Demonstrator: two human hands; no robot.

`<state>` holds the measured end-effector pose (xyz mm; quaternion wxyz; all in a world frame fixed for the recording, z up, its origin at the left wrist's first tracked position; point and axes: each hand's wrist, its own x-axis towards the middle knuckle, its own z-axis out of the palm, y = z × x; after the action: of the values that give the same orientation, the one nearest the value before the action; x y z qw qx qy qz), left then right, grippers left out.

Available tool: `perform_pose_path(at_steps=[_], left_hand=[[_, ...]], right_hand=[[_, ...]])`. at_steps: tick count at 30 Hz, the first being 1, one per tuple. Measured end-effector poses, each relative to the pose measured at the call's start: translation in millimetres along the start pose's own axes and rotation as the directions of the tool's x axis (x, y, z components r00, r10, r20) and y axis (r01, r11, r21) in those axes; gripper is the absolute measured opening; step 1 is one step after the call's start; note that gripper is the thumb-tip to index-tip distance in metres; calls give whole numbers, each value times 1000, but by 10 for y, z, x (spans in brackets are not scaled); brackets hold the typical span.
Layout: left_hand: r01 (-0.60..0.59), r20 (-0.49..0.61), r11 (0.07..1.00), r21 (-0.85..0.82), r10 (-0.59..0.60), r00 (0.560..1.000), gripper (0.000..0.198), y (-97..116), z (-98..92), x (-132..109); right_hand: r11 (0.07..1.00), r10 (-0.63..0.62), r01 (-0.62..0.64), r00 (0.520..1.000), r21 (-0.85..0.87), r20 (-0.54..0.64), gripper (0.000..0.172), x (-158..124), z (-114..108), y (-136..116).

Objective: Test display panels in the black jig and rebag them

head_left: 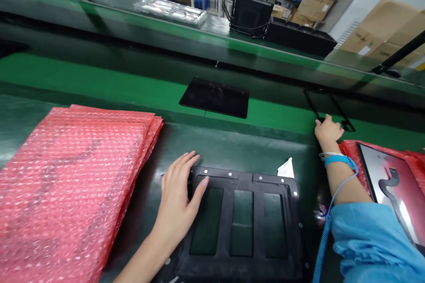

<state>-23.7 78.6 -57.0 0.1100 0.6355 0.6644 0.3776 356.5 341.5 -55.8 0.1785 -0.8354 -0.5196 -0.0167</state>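
Observation:
My left hand [181, 192] rests at the upper left corner of a black jig [226, 225] with three rectangular openings and small round silvery dots. Its thumb is spread from the other fingers and lies on the jig's top edge. Over on the right, my right hand [328, 134] reaches across to a thin black rectangular frame [339, 106] lying on the green surface. Its fingers are curled over the frame's near end; the fingertips are partly hidden. A blue wrist strap with a coiled cord [323, 239] circles my right wrist.
Red bubble-wrap bags [76, 177] are stacked at the left. A dark flat panel [215, 97] lies on the green strip [99, 84]. At right, a screen panel with a ribbon cable [392, 185] lies on red bubble wrap. A white scrap [286, 169] sits behind the jig.

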Motion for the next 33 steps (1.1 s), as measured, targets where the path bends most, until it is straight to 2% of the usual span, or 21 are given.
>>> perform_pose_path(at_steps=[4,8,11,14,16,18,21,23,25,27,29,31,33], left_hand=[[-19,-60,1000,20,21,998,39,32,-87,29],[-51,-119,999,1,51,992,37,101,-172,29],[-141,-229,988,-64,123,966,32,187,-243,22],[-263,-408,961,-86,207,889,33,278,-352,-6],[-278,-513,957,-84,198,835,37,317,-477,-50],[-237,-588,967,-93,139,797,36,313,-662,-112],[-149,-659,988,-36,89,747,29,159,-1019,-206],[-42,-645,997,60,70,761,27,-63,-1241,-248],[129,-571,980,149,-22,821,27,-345,-1389,-271],[302,-501,922,241,-148,853,26,-607,-1442,-281],[430,-454,838,336,-256,853,23,-779,-1417,-284],[483,-434,777,403,-303,849,21,-835,-1358,-280],[495,-428,755,430,-312,848,19,-809,-1308,-268]], right_hand=[[998,-57,53,993,43,104,39,-1,-70,-91],[979,-129,84,962,188,242,43,-119,-252,-273],[929,-251,133,911,345,327,45,-380,-434,-403],[831,-444,260,842,492,305,49,-866,-667,-391],[695,-643,464,743,550,186,46,-1290,-847,-251],[553,-800,672,593,493,90,41,-1737,-1026,-18],[375,-920,863,390,339,26,32,-2311,-1242,366],[246,-967,922,255,298,7,27,-2562,-1330,546],[150,-988,949,156,277,1,23,-2702,-1367,633],[95,-995,964,99,247,-4,23,-2760,-1361,655],[60,-998,974,63,221,-6,25,-2775,-1327,655],[41,-999,977,42,210,-4,26,-2775,-1286,663],[33,-999,977,33,209,5,28,-2774,-1252,683]])
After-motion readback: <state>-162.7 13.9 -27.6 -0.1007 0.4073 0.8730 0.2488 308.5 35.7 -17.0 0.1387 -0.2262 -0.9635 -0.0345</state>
